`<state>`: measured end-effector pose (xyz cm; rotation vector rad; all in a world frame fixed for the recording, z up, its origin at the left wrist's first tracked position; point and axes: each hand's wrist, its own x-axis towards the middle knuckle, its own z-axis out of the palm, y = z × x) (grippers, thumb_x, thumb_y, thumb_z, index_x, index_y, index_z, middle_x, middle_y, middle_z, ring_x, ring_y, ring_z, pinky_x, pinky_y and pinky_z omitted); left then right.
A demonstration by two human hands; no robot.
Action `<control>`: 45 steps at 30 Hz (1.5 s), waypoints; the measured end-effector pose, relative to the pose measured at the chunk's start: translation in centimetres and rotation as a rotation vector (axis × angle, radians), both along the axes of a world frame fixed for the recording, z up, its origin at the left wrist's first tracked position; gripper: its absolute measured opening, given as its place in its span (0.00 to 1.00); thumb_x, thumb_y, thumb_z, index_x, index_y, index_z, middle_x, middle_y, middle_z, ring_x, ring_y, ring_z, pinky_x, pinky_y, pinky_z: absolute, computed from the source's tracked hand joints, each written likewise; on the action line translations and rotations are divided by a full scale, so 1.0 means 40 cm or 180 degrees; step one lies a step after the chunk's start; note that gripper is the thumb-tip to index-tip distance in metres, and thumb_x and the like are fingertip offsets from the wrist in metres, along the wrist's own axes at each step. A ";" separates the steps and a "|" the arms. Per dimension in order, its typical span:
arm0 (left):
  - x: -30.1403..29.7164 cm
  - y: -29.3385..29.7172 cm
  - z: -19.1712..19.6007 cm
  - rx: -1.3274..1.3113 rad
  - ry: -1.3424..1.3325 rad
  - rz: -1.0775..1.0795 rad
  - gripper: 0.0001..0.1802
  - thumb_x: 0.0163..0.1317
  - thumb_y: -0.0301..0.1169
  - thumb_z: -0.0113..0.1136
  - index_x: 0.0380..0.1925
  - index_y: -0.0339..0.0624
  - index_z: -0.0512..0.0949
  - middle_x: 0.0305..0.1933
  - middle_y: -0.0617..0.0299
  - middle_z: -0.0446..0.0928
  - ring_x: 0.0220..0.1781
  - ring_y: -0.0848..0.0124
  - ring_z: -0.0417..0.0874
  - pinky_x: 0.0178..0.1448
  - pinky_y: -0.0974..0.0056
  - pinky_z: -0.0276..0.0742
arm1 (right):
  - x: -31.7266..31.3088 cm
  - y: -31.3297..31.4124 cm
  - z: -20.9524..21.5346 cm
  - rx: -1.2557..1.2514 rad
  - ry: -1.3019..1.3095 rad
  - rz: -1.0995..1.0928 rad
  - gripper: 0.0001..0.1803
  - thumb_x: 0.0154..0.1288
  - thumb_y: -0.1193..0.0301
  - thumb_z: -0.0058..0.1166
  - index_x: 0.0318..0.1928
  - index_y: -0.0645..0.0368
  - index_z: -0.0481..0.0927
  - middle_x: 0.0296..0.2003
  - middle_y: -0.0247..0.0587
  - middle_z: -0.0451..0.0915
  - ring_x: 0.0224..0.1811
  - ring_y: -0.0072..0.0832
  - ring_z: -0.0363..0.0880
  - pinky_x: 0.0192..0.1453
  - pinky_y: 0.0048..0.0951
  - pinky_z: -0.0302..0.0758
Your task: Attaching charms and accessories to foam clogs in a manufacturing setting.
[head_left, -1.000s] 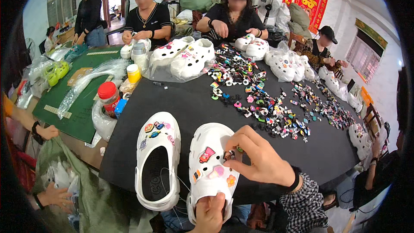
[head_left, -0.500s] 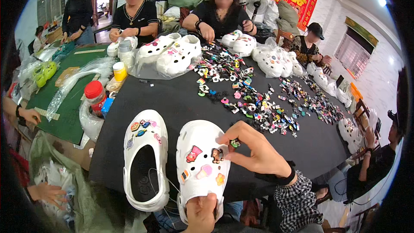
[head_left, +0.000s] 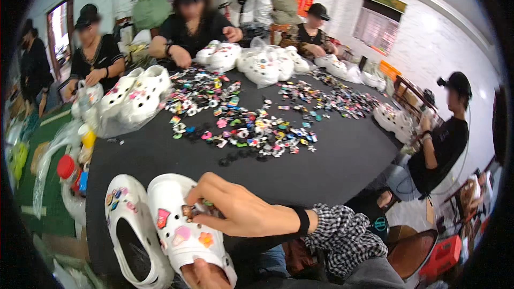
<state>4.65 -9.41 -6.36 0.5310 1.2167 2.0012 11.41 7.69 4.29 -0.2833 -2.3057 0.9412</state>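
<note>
At 7 o'clock on the black table [head_left: 332, 166]: two white clogs. Decorated clog [head_left: 184, 230] gripped at heel by left hand [head_left: 206, 274], long axis 11 to 5 o'clock, toe toward 11. Right hand [head_left: 241, 211] pinched on one small charm [head_left: 188, 211] atop it. Second clog [head_left: 128, 230] alongside at 9 o'clock, touching.

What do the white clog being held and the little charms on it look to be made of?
White clog: likely moulded foam-like plastic, matte, with smooth rounded edges and punched holes. Charms: probably soft rubbery plastic, flat, brightly coloured, slightly glossy. Neither is certain from looks alone.
</note>
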 end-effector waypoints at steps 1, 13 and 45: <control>-0.017 -0.015 -0.020 -0.0507 0.1281 0.0104 0.19 0.71 0.30 0.47 0.57 0.28 0.66 0.57 0.41 0.67 0.54 0.51 0.70 0.59 0.53 0.66 | 0.004 0.014 0.009 0.0014 0.0023 -0.0085 0.12 0.60 0.73 0.58 0.43 0.60 0.74 0.38 0.45 0.71 0.38 0.41 0.77 0.41 0.38 0.74; -0.049 -0.024 -0.053 -0.1060 0.3160 0.0349 0.22 0.68 0.26 0.48 0.58 0.24 0.65 0.57 0.26 0.64 0.57 0.34 0.66 0.61 0.43 0.62 | -0.076 0.481 -0.147 0.0169 -0.0131 -0.1317 0.15 0.59 0.74 0.51 0.47 0.63 0.80 0.42 0.54 0.79 0.48 0.47 0.76 0.56 0.41 0.72; 0.009 0.005 0.041 -0.0423 0.1425 0.0591 0.20 0.71 0.29 0.48 0.55 0.20 0.66 0.55 0.32 0.69 0.53 0.43 0.70 0.61 0.51 0.63 | 0.275 0.705 -0.232 0.0991 -0.1467 -0.2727 0.05 0.54 0.77 0.54 0.33 0.58 0.80 0.37 0.48 0.80 0.45 0.46 0.79 0.49 0.41 0.75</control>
